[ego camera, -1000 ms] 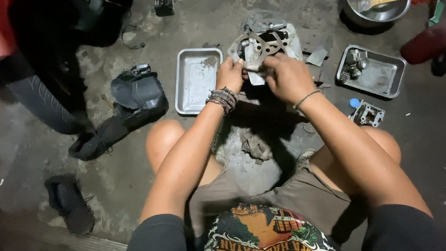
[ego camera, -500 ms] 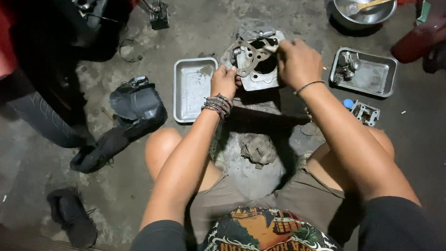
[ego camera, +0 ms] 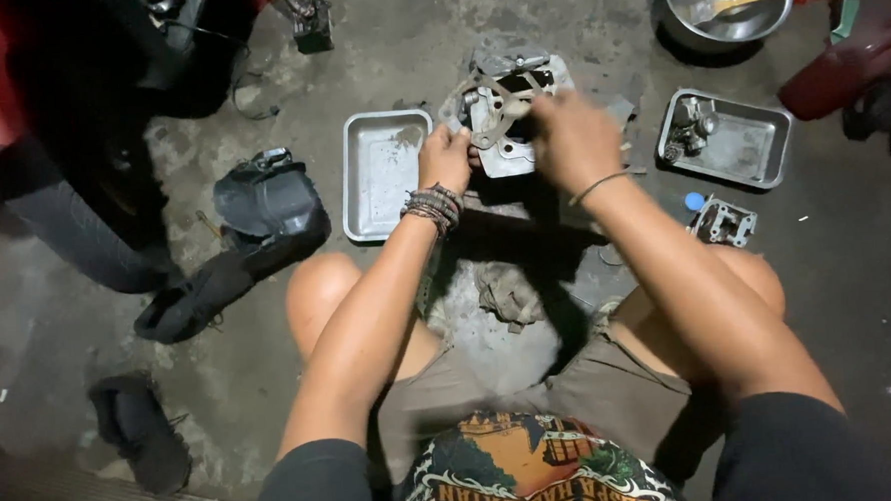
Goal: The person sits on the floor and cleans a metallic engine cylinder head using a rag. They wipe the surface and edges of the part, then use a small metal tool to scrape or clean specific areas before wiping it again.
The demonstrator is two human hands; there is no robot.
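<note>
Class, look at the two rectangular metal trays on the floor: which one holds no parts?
The tray left of the hands holds no parts; its bottom is bare. The tray on the right holds small metal parts in one corner.

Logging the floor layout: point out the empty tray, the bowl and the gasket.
Empty tray [ego camera: 380,178], head view, bare bottom.
Bowl [ego camera: 681,5], head view, inner left wall.
Gasket [ego camera: 488,136], head view, lower edge, beside the left hand [ego camera: 445,158].

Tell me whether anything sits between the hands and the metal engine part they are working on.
Nothing visible does. The left hand already grips the near-left edge of the metal engine part, and the right hand is on its right side. A thin gasket lies over the part's top, not between hands and part.
</note>
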